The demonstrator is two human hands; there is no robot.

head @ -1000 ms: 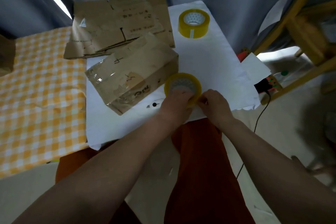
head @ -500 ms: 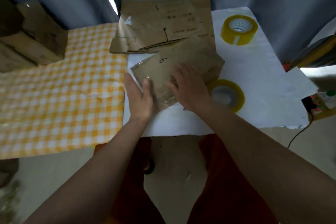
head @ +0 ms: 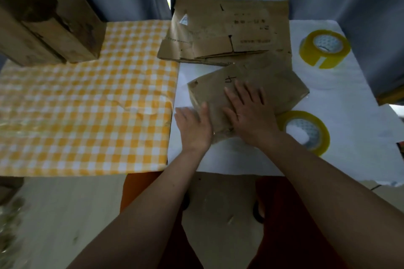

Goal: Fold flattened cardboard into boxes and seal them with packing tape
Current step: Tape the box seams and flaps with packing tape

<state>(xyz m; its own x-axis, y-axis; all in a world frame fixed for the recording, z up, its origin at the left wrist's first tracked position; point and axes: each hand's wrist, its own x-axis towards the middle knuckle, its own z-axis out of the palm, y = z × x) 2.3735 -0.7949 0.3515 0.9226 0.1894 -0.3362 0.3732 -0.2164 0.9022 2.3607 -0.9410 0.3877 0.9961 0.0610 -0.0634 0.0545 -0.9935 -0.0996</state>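
A folded, taped cardboard box (head: pixel 273 81) lies on the white table sheet (head: pixel 349 98). My right hand (head: pixel 247 113) presses flat on its top with fingers spread. My left hand (head: pixel 194 126) lies flat against the box's near left side, thumb on the top edge. A yellow tape roll (head: pixel 306 132) lies just right of my right wrist. A second tape roll (head: pixel 324 50) sits at the back right. A stack of flattened cardboard (head: pixel 223 30) rests behind the box.
A yellow checked cloth (head: pixel 83 102) covers the table to the left. Finished cardboard boxes (head: pixel 48 22) stand stacked at its back left corner. Grey curtains hang behind. The floor and my orange-clad legs lie below the table's front edge.
Both hands left the near tape roll and went to the box. Since half a second ago they stay on the box, and the view has swung left.
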